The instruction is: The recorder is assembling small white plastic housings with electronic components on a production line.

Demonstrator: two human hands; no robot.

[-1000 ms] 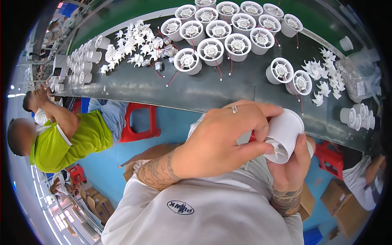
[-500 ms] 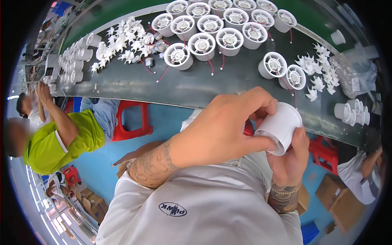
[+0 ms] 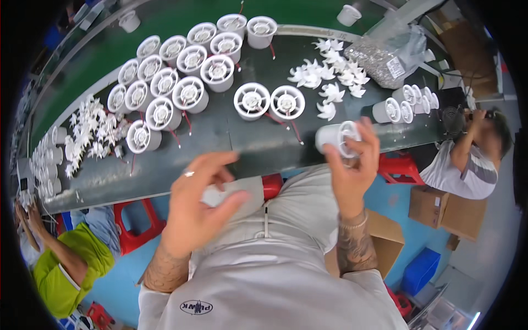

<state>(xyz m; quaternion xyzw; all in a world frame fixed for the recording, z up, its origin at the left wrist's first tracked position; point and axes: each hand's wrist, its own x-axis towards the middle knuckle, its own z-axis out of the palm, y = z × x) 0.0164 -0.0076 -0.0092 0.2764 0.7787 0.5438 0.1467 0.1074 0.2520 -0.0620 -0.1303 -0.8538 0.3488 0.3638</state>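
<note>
My right hand (image 3: 351, 170) has its fingers around a white round fan housing (image 3: 329, 136), tilted on its side over the front edge of the dark table (image 3: 253, 146). Spokes show in the housing's open end. My left hand (image 3: 195, 203), slightly blurred and wearing a ring, hovers before the table edge with fingers apart and nothing in it. Beyond, two upright fan housings (image 3: 252, 101) stand side by side with red wires trailing from them. White fan blades (image 3: 330, 93) lie to the right of these.
Rows of fan housings (image 3: 190, 94) fill the table's left middle, beside a heap of white blades (image 3: 88, 129). At the right are a clear bag of small parts (image 3: 379, 63) and several white cups (image 3: 391, 110). People sit at both sides; red stools (image 3: 137, 225) stand below.
My left hand has let go of the housing and moved left, opening. The housing stays in my right hand, now turned and nearer the table. The whole view has swung to the right.
</note>
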